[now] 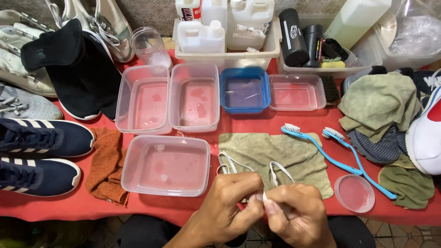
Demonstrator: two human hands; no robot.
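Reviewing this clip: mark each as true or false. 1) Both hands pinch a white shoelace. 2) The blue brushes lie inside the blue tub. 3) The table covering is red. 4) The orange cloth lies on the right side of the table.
1) True: left hand and right hand pinch the white shoelace.
2) False: the blue brushes lie on the table, apart from the blue tub.
3) True: red table covering.
4) False: the orange cloth lies left, beside dark blue sneakers.
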